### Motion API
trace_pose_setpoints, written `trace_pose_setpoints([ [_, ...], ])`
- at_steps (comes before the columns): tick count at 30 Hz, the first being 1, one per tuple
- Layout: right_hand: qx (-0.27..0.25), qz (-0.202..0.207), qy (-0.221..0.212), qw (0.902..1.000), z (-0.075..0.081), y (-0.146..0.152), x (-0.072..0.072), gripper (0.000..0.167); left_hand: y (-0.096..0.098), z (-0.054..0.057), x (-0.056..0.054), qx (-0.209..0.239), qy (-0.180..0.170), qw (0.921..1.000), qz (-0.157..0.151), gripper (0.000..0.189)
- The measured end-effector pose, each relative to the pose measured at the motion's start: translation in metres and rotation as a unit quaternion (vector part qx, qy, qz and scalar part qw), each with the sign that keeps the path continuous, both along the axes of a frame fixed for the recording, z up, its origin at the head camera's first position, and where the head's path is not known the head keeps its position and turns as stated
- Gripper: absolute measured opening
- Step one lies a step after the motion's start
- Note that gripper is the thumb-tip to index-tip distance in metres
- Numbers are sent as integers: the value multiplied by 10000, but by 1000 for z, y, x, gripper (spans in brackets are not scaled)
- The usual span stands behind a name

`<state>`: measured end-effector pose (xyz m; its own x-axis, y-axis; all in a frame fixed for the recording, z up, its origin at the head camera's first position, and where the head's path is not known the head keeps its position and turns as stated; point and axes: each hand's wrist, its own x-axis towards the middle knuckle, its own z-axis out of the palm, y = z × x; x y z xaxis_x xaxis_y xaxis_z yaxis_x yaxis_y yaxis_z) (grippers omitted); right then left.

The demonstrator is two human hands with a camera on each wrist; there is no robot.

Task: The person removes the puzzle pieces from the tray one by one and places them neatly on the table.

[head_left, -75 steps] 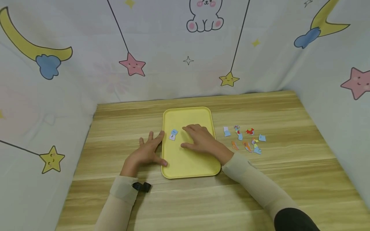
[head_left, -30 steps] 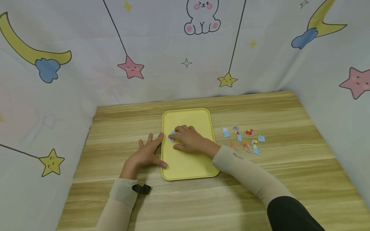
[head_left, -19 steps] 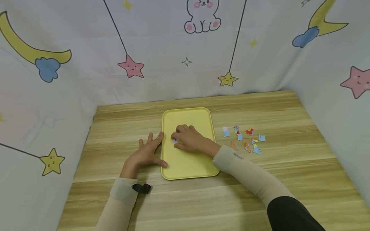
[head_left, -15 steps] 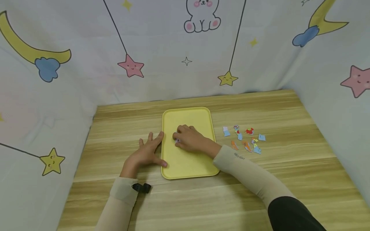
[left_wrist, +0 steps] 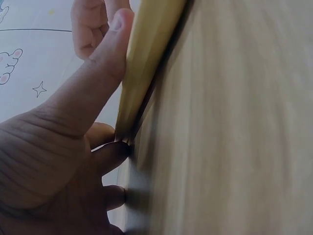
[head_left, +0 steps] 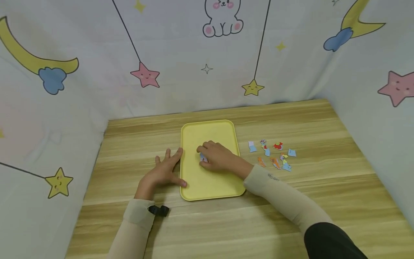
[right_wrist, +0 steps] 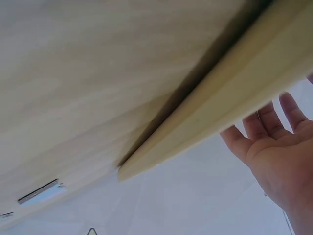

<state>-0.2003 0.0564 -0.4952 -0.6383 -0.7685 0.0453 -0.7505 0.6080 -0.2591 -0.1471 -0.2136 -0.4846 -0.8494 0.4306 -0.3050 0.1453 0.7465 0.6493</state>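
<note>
A yellow tray [head_left: 213, 187] lies flat on the table. In the head view my left hand [head_left: 163, 173] has its fingers spread, with index finger and thumb against the tray's left rim. The left wrist view shows the thumb [left_wrist: 105, 54] on the rim and other fingertips down by its base. Over the tray, my right hand [head_left: 217, 156] curls its index finger and thumb round small blue-and-lilac puzzle pieces [head_left: 203, 157], partly hidden beneath the fingers. From the right wrist view, the tray's wall [right_wrist: 205, 122] hides the right fingertips and the pieces.
Right of the tray lie several loose puzzle pieces: a lilac-and-blue one [head_left: 252, 146], a red one [head_left: 277, 146], orange ones [head_left: 275, 163] and a blue one [head_left: 291, 153]. Behind the wooden table [head_left: 145, 133] hangs a white printed curtain [head_left: 181, 46].
My right hand came down on the pieces at the tray's left side and drew them right, toward the tray's middle. The left hand stayed at the rim.
</note>
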Motion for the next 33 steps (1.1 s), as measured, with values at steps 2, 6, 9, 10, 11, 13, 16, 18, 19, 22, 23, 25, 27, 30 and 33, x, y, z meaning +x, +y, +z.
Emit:
trace_pose_setpoints([
  [2,-90,-47,-16,9999,1,4,0,42,0,0,0,5,-2,10000,25,143],
  [6,-248,-164,-107,9995,5,11,2,44,-1,-1,0,54,43,10000,38,143],
  [9,-356,-213,-182,9990,7,16,3,45,-1,-1,0,97,62,9999,30,142],
  [10,-363,-227,-195,9989,7,18,3,45,-1,-1,0,102,68,9999,25,142],
  [11,-391,-239,-214,9987,8,19,4,45,-1,-2,1,106,66,9999,22,142],
  [13,-401,-245,-208,9987,8,21,5,45,-1,-2,1,102,69,9999,17,142],
  [16,-477,-193,-110,9986,7,25,7,45,-2,-2,1,80,64,9999,0,142],
  [18,-559,-146,-11,9983,7,27,9,44,-2,-2,2,73,66,10000,-8,142],
  [19,-609,-128,36,9981,7,28,10,44,-2,-3,2,68,77,9999,-14,142],
  [22,-745,-141,74,9971,8,33,13,44,-2,-2,2,95,82,9999,-23,142],
  [23,-786,-164,57,9968,9,34,14,44,-1,-2,2,103,80,9999,-20,142],
  [25,-864,-226,20,9960,11,39,16,43,-1,-2,2,111,72,9999,-25,142],
  [27,-904,-283,-11,9955,11,43,17,42,-1,-2,2,122,54,9999,-27,142],
  [30,-1018,-388,-63,9940,13,53,21,42,-2,-2,1,123,34,9999,-36,142],
  [33,-1188,-483,-103,9917,14,64,24,42,-2,-2,2,142,37,9999,-36,142],
])
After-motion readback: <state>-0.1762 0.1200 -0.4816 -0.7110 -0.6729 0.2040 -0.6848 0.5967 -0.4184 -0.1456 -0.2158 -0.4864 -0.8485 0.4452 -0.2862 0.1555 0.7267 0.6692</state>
